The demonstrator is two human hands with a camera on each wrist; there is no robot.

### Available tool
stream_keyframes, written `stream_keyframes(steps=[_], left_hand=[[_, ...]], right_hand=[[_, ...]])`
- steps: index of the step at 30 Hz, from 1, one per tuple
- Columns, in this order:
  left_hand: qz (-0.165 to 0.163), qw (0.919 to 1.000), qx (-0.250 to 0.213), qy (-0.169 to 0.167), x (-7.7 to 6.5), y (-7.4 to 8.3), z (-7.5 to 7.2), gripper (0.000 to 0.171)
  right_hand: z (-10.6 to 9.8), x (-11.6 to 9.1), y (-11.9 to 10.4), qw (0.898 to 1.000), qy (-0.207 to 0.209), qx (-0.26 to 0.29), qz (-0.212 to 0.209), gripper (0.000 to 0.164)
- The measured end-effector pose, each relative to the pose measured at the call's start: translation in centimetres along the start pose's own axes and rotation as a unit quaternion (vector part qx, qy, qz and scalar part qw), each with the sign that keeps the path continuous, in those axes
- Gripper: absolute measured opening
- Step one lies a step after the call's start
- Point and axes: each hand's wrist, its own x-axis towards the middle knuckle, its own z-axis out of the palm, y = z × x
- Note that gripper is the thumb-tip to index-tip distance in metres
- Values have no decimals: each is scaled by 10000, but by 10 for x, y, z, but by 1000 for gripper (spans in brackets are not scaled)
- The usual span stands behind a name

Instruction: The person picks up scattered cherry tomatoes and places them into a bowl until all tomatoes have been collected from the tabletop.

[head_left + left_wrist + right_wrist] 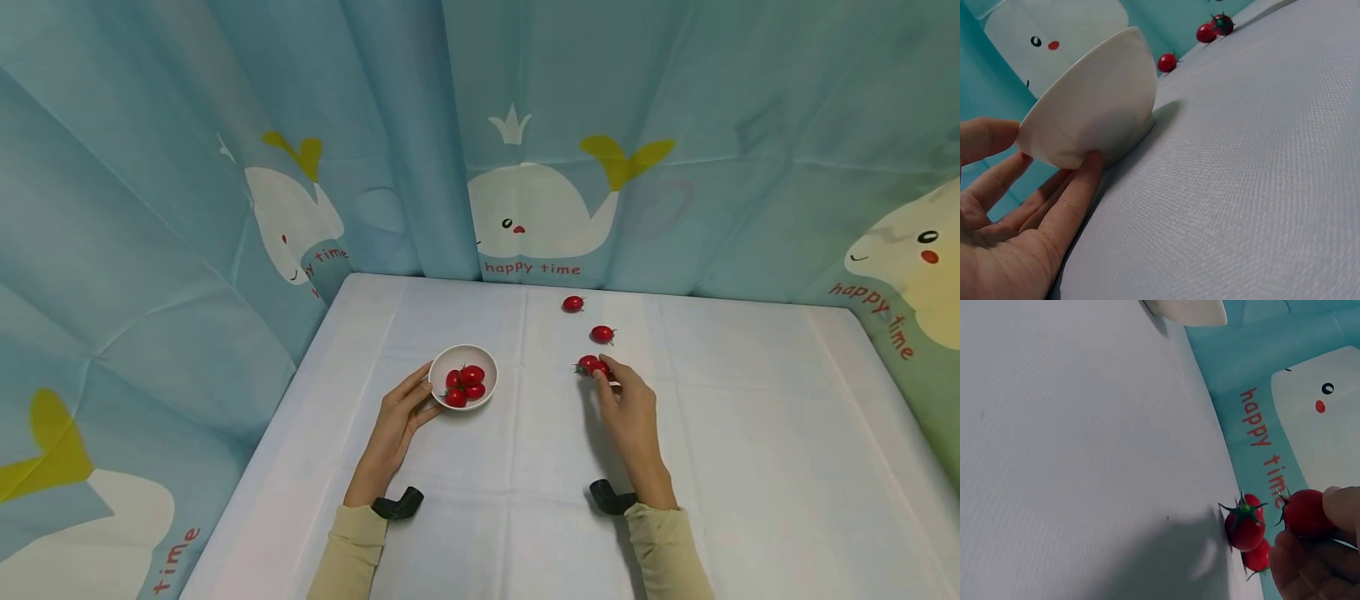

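A small white bowl (490,393) holds several red cherry tomatoes (471,376). My left hand (399,417) holds it from the left side, thumb and fingers spread round its outer wall. In the left wrist view the fingertips rest against the bowl (1100,94) near its rim and low on its side. My right hand (628,407) pinches one cherry tomato (1307,514) between thumb and fingers, above the cloth. Just beyond it lies another cherry tomato (586,363), which the held one partly overlaps in the head view.
Two more cherry tomatoes lie farther back: one tomato (602,334) past the right hand, another tomato (573,304) near the table's far edge. A white cloth (750,450) covers the table. Blue curtains (405,125) with printed whales hang behind it and at the sides.
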Motion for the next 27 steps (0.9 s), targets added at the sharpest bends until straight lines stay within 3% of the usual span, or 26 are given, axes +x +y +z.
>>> stream_keyframes(steps=[6, 14, 27], left_hand=[[3, 10000, 7, 14, 0, 0, 0, 53], [-21, 10000, -1, 20, 1, 0, 1, 52], [-59, 10000, 16, 21, 1, 0, 1, 52]], right_hand=[[4, 2, -4, 9994, -188, 231, -192, 37], [11, 3, -10, 9969, -566, 539, -77, 36], [27, 2, -25, 9935, -751, 839, -139, 36]])
